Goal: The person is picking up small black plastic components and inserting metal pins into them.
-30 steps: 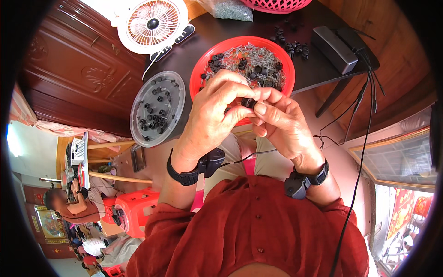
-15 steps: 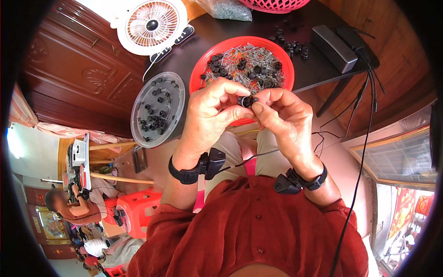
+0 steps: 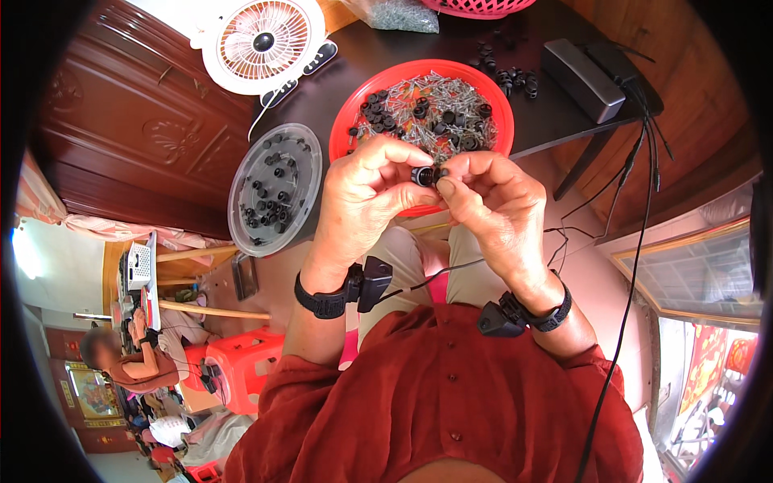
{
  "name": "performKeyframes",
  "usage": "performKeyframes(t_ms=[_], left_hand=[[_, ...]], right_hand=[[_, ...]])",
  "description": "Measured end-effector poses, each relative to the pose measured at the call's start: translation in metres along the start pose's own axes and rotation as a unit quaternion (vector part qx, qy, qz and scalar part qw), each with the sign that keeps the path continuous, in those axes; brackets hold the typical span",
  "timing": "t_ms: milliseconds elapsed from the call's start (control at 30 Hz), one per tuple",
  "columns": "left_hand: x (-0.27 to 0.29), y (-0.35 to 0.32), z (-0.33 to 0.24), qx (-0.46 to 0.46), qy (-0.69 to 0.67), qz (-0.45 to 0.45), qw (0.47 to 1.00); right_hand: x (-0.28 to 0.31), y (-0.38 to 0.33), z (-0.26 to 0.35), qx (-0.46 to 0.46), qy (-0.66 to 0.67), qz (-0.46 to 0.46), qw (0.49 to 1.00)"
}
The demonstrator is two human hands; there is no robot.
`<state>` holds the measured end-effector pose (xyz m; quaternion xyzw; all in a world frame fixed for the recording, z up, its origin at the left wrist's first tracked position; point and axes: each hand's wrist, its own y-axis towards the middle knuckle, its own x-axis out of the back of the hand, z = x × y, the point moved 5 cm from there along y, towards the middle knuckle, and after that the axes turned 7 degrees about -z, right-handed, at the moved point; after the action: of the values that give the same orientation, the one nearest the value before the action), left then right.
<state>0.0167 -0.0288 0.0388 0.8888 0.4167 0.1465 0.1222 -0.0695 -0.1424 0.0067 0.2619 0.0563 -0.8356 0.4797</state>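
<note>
Between thumb and fingers, my left hand [image 3: 366,187] pinches a small round black plastic part [image 3: 420,175] with a lighter ring around it. My right hand [image 3: 495,197] meets it from the other side, its fingertips closed on a tiny dark piece [image 3: 440,172] at the end of that part; its exact kind is too small to tell. Both hands are over the near edge of a red plastic basin [image 3: 338,121]. Inside the basin lie many silvery screw-like pins [image 3: 435,90] and scattered black round caps [image 3: 378,113].
Left of the basin is a clear round lid [image 3: 239,189] holding several black parts. A white fan [image 3: 264,44], a dark speaker-like box [image 3: 584,80], more black parts [image 3: 515,83] and a bag [image 3: 398,16] stand on the dark table. Cables [image 3: 640,209] hang at right. Another person [image 3: 145,362] sits far left.
My hands keep the same grip and have barely shifted; the small black part sits slightly further left. The other person's arm at far left has moved a little.
</note>
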Motion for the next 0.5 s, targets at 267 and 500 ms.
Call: performKeyframes(t_ms=[267,500], left_hand=[[0.0016,0.0001,-0.0017,-0.007,-0.011,-0.014,1.0],[0.0008,0.0006,-0.0011,-0.017,0.005,-0.005,1.0]], right_hand=[[0.0003,-0.0023,0.0014,0.057,-0.034,-0.015,0.998],[-0.0014,-0.0011,0.0016,0.048,-0.018,0.003,0.999]])
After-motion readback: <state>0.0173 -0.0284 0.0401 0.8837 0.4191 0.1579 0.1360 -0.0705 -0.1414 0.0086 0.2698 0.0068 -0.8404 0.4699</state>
